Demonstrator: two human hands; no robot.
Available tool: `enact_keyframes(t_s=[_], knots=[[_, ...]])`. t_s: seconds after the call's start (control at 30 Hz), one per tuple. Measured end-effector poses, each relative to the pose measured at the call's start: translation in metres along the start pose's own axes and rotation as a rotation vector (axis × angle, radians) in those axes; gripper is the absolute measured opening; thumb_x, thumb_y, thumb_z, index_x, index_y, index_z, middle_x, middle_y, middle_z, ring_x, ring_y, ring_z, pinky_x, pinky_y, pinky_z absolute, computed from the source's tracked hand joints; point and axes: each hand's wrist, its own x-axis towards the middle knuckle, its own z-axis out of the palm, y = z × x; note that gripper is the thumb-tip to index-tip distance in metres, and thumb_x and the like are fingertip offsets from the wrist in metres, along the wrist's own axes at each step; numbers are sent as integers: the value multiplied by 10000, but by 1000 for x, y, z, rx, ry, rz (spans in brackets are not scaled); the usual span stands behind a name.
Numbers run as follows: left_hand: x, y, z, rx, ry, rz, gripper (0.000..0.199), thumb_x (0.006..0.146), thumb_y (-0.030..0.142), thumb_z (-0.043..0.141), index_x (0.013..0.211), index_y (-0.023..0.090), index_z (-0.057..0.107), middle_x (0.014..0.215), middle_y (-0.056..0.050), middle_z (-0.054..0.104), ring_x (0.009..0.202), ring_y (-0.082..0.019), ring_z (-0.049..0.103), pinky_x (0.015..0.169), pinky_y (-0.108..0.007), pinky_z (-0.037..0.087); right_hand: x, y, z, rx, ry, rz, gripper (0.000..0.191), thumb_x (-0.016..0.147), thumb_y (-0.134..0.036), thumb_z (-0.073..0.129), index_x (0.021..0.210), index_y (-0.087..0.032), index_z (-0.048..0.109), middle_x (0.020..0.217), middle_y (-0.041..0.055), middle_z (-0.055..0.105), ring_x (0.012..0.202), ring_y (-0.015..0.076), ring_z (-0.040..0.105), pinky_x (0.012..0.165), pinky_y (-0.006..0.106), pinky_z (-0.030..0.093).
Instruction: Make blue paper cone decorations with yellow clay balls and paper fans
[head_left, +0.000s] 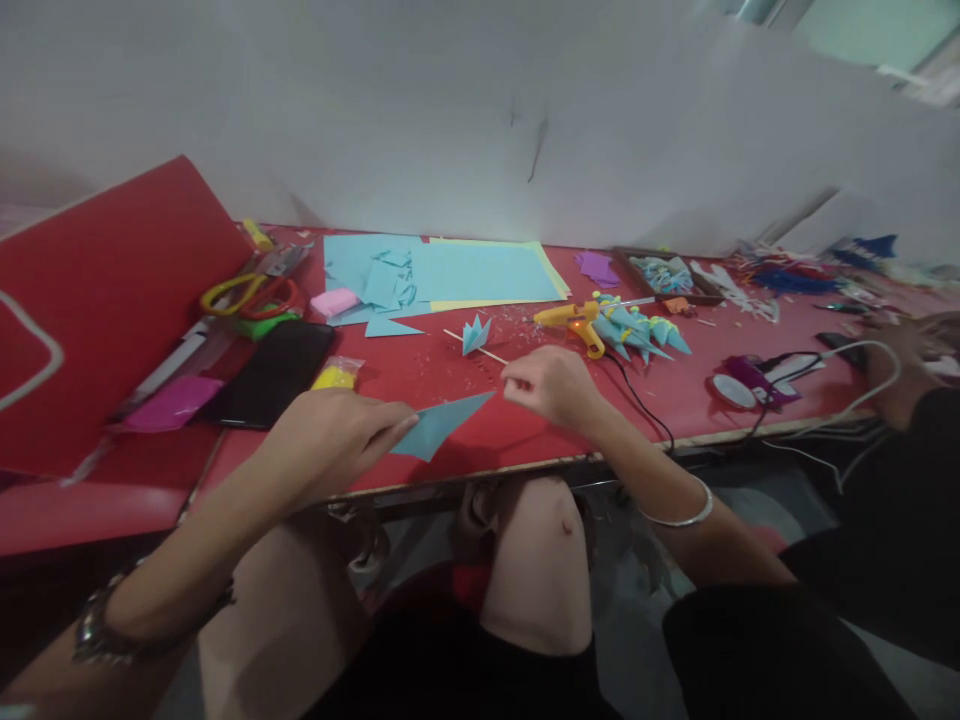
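Observation:
My left hand (pixel 330 440) pinches one end of a folded piece of light blue paper (pixel 442 425) above the front of the red table. The paper's pointed tip reaches toward my right hand (pixel 551 385), whose fingers are curled closed just beyond it; whatever they hold, if anything, is hidden. Behind my hands lies a thin wooden stick (pixel 491 355) with a blue folded-paper flower (pixel 475 335) on it. Further right, a yellow glue gun (pixel 570 316) with an orange light rests beside several blue paper cones with yellow trim (pixel 634 332).
Blue paper sheets (pixel 487 272) lie along the wall. To the left are a black phone (pixel 274 375), scissors (pixel 232 295) and a red board (pixel 112 310). A tray of scraps (pixel 667 275) and a purple device with cables (pixel 754 380) sit right, near another person's arm (pixel 900 370).

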Motion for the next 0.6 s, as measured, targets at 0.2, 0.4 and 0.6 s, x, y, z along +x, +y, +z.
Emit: enact_keyframes(t_s=[0.2, 0.4, 0.6], knots=[[3, -3, 1, -32, -78, -26, 402, 891, 347, 302, 669, 212, 609, 481, -4, 568, 437, -146, 494, 436, -254, 193, 2, -8, -9, 216, 2, -118, 278, 846, -314, 452, 979, -157, 638, 883, 59, 685, 768, 146, 593, 740, 259, 397], [10, 7, -2, 37, 31, 27, 305, 890, 274, 336, 836, 218, 631, 691, -38, 648, 610, -187, 590, 594, -303, 358, 7, -35, -3, 78, -261, -309, 351, 932, -308, 334, 824, -155, 631, 727, 48, 670, 654, 138, 547, 679, 267, 325], [21, 22, -4, 153, 156, 89, 309, 864, 193, 333, 638, 211, 543, 542, 10, 574, 511, -131, 528, 598, -288, 373, 12, -49, -9, 170, -252, -229, 356, 918, -292, 345, 688, -153, 579, 588, 9, 553, 552, 111, 441, 570, 244, 253]])
